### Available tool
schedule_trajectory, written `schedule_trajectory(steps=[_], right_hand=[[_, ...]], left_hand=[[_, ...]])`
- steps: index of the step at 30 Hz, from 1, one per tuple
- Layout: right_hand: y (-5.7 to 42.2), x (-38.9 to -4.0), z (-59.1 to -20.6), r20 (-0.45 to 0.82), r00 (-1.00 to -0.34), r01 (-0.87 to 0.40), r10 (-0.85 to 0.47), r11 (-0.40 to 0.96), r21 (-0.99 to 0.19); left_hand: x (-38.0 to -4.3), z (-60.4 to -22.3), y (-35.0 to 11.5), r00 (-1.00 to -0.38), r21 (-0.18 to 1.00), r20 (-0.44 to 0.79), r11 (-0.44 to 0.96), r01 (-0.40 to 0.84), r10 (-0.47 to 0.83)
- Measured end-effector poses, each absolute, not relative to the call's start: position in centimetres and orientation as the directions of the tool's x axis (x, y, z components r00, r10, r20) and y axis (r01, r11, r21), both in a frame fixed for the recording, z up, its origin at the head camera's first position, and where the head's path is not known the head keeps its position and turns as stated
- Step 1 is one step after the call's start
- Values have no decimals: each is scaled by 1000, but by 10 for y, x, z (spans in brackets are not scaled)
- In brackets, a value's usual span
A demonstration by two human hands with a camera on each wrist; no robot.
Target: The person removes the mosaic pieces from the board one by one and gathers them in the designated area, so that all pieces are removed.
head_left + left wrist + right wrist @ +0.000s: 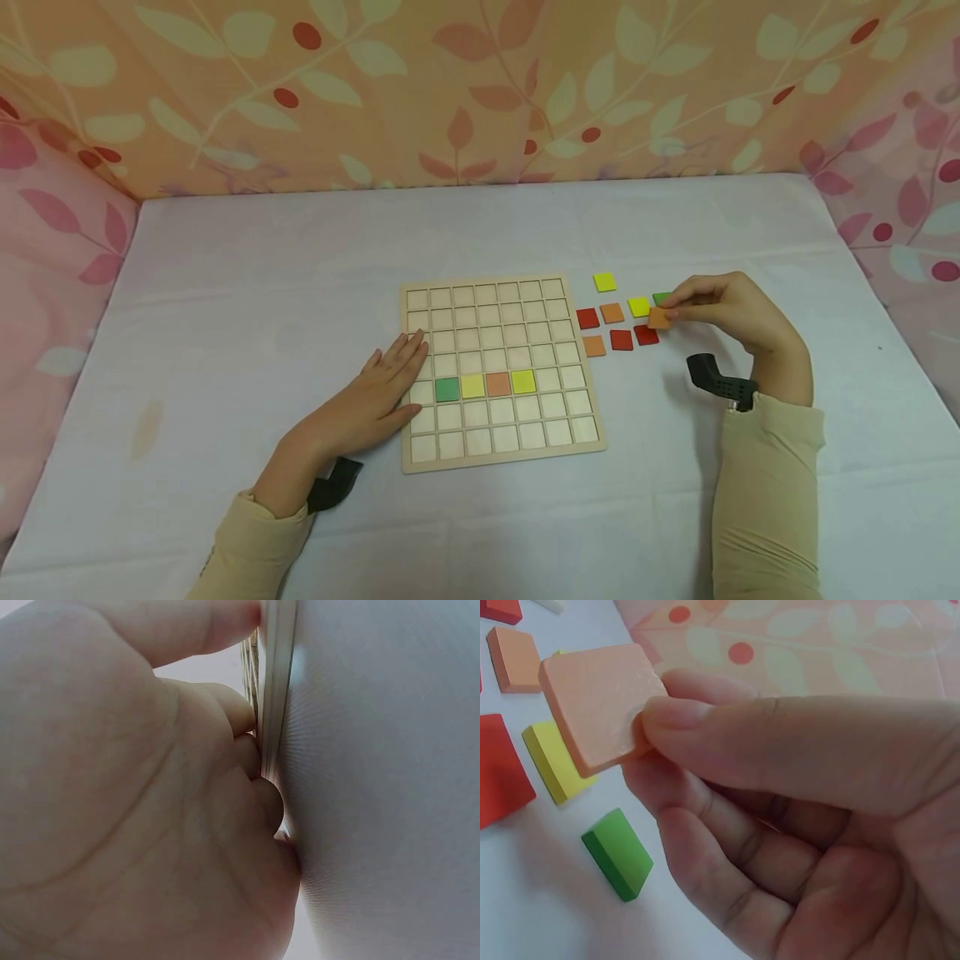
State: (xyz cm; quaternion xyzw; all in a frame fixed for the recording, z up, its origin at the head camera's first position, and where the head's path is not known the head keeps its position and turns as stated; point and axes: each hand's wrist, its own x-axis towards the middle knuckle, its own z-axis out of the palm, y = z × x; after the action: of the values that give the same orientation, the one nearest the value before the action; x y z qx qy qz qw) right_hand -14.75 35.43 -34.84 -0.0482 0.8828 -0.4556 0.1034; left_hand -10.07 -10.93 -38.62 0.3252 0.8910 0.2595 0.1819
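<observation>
on the board (491,337), four set tiles (497,384); beside it, eight loose tiles (621,339); right hand (738,312) pinches orange tile (600,705), left hand (375,396) flat.

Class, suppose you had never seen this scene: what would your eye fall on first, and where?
Probably the pale gridded board on the white cloth, with a row of four coloured tiles set in it. Next, the right hand pinches an orange tile near loose tiles to the board's right, while the left hand rests at the board's left edge. Behind, a bold floral backdrop fills the top of the head view.
</observation>
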Motion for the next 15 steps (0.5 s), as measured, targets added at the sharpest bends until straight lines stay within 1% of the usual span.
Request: schedule_trajectory(steps=[3, 6, 12, 15], right_hand=[[358, -147, -349, -124, -969, -21, -213, 573, -819], [359, -146, -349, -123, -969, -24, -216, 571, -820], [361, -144, -348, -161, -976, 38, -148, 612, -790], [364, -144, -350, -175, -975, 53, -136, 623, -780]], left_hand=[[-100, -386, -109, -724, 579, -156, 656, 484, 672], [-100, -386, -109, -725, 581, -159, 657, 480, 671], [-100, -385, -108, -728, 581, -161, 660, 476, 666], [-100, -385, -108, -729, 581, -161, 661, 475, 665]])
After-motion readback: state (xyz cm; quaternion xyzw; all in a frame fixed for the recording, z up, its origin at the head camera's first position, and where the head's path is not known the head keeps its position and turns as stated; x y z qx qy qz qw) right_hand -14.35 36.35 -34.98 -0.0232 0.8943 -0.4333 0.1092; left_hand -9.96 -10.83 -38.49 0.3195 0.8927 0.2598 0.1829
